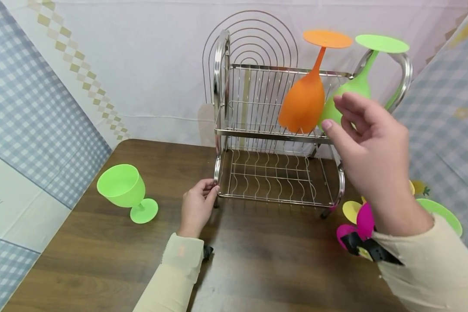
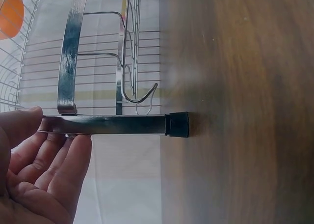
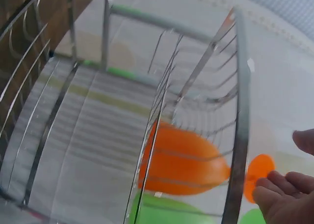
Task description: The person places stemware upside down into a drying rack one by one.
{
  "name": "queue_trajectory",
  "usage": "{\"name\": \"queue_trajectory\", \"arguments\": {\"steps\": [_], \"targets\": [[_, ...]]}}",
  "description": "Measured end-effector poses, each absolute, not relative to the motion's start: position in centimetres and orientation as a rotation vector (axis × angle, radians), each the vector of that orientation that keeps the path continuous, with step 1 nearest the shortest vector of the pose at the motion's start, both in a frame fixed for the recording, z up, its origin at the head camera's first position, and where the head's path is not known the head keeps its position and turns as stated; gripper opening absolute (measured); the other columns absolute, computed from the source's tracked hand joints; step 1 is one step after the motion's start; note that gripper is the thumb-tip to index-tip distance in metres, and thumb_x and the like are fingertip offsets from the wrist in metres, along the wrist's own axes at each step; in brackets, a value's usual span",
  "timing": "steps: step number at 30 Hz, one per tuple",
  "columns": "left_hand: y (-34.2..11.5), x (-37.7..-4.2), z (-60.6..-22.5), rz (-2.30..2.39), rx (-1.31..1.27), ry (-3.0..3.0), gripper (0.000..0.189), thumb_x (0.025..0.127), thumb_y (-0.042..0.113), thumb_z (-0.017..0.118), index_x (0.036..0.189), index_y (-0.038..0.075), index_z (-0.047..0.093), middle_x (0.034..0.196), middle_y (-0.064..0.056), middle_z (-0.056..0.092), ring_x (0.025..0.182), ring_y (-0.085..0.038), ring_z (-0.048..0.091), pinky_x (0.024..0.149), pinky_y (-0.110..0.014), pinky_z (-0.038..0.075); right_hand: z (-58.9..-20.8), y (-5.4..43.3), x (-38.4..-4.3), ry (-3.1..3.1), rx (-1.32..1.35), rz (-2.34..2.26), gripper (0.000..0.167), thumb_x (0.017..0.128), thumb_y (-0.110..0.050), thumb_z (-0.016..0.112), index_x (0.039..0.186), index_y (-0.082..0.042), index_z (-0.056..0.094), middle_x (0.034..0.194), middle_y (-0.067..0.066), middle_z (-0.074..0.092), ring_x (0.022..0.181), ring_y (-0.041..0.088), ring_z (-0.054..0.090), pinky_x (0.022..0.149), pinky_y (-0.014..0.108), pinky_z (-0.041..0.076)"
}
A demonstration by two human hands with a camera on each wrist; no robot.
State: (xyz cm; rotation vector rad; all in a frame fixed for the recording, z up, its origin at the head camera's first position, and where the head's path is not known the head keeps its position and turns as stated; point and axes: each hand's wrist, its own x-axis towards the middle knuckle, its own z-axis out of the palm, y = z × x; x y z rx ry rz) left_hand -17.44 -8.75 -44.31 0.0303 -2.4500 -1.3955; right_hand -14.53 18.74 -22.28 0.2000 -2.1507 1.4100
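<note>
A two-tier metal dish rack [image 1: 273,137] stands on the table. My left hand [image 1: 196,206] grips its front left leg [image 2: 117,125], thumb on one side and fingers on the other. Upside down on the upper tier are an orange goblet [image 1: 304,104] and, to its right, a light green goblet [image 1: 360,82]. In front of the green one hovers my right hand [image 1: 378,160], thumb apart from loosely bent fingers, holding nothing; it hides part of that bowl. In the right wrist view, the orange goblet [image 3: 184,160] shows through the rack wires.
Another light green goblet [image 1: 121,187] stands upright on the wooden table [image 1: 257,260] at the left. Magenta [image 1: 365,220], yellow [image 1: 352,211] and green pieces [image 1: 444,214] cluster at the right, partly behind my right forearm. A white cloth [image 1: 160,65] hangs behind the rack.
</note>
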Motion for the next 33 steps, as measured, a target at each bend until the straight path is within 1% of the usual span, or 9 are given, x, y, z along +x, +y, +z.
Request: {"name": "queue_trajectory", "arguments": {"steps": [4,7,11,16,20,24,27,30,33], "targets": [[-8.8,-17.5,-44.5,-1.387,0.016,-2.443,0.016,0.094,0.015,0.072,0.107,0.005,0.073,0.098,-0.009,0.075,0.089,-0.023,0.074,0.077,-0.036,0.061,-23.9,18.1,-12.8,-1.814,0.354,1.602,0.042,0.082,0.009,0.074,0.123,0.003,0.068,0.118,0.013,0.071,0.116,0.019,0.066,0.099,0.026,0.050],[-8.8,-17.5,-44.6,-1.374,0.006,-2.445,0.015,0.094,0.015,0.072,0.106,0.005,0.073,0.097,-0.008,0.075,0.089,-0.022,0.074,0.076,-0.036,0.061,-25.2,18.0,-11.7,-1.619,0.481,1.745,0.040,0.079,0.018,0.071,0.119,0.014,0.065,0.114,0.021,0.071,0.113,0.026,0.067,0.099,0.028,0.051],[-8.8,-17.5,-44.6,-1.366,0.004,-2.443,0.016,0.094,0.014,0.073,0.106,0.005,0.073,0.097,-0.009,0.075,0.089,-0.023,0.074,0.077,-0.036,0.061,-27.0,18.1,-10.5,-1.551,0.545,1.835,0.040,0.079,0.024,0.065,0.119,0.022,0.059,0.115,0.025,0.069,0.113,0.031,0.066,0.098,0.030,0.052],[-8.8,-17.5,-44.4,-1.364,0.009,-2.438,0.015,0.094,0.013,0.073,0.106,0.005,0.073,0.097,-0.009,0.075,0.089,-0.023,0.074,0.077,-0.036,0.061,-29.9,18.4,-9.4,-1.487,0.549,1.956,0.044,0.078,0.032,0.058,0.121,0.027,0.054,0.117,0.028,0.067,0.113,0.032,0.065,0.098,0.032,0.052],[-8.7,-17.6,-44.3,-1.375,0.000,-2.428,0.014,0.094,0.013,0.072,0.105,0.005,0.073,0.096,-0.009,0.075,0.089,-0.023,0.074,0.077,-0.035,0.061,-32.4,18.7,-8.8,-1.440,0.479,2.049,0.043,0.080,0.034,0.055,0.122,0.027,0.052,0.118,0.029,0.067,0.114,0.032,0.066,0.098,0.034,0.050],[-8.5,-17.6,-44.5,-1.378,-0.002,-2.437,0.015,0.094,0.015,0.072,0.106,0.005,0.073,0.097,-0.008,0.075,0.089,-0.022,0.074,0.077,-0.035,0.061,-34.5,18.9,-8.4,-1.424,0.336,2.109,0.040,0.084,0.030,0.056,0.124,0.026,0.053,0.118,0.028,0.067,0.113,0.031,0.067,0.097,0.036,0.049],[-8.5,-17.5,-44.7,-1.382,0.012,-2.445,0.015,0.094,0.014,0.072,0.105,0.005,0.073,0.096,-0.008,0.075,0.089,-0.022,0.074,0.077,-0.035,0.061,-35.7,19.0,-8.2,-1.499,0.214,2.095,0.039,0.086,0.027,0.057,0.125,0.022,0.055,0.118,0.025,0.069,0.113,0.029,0.067,0.095,0.034,0.052],[-8.6,-17.5,-44.8,-1.370,0.016,-2.441,0.014,0.093,0.013,0.072,0.105,0.005,0.073,0.095,-0.008,0.075,0.088,-0.022,0.074,0.077,-0.035,0.061,-36.4,19.1,-8.3,-1.562,0.170,2.089,0.040,0.087,0.024,0.059,0.127,0.020,0.056,0.120,0.022,0.069,0.113,0.027,0.067,0.092,0.032,0.053],[-8.7,-17.6,-44.8,-1.346,0.000,-2.433,0.015,0.094,0.014,0.072,0.105,0.005,0.073,0.096,-0.009,0.075,0.088,-0.023,0.074,0.077,-0.035,0.061,-36.8,19.3,-8.7,-1.591,0.187,2.094,0.042,0.087,0.023,0.060,0.128,0.018,0.056,0.121,0.020,0.069,0.114,0.025,0.067,0.093,0.031,0.053]]}}
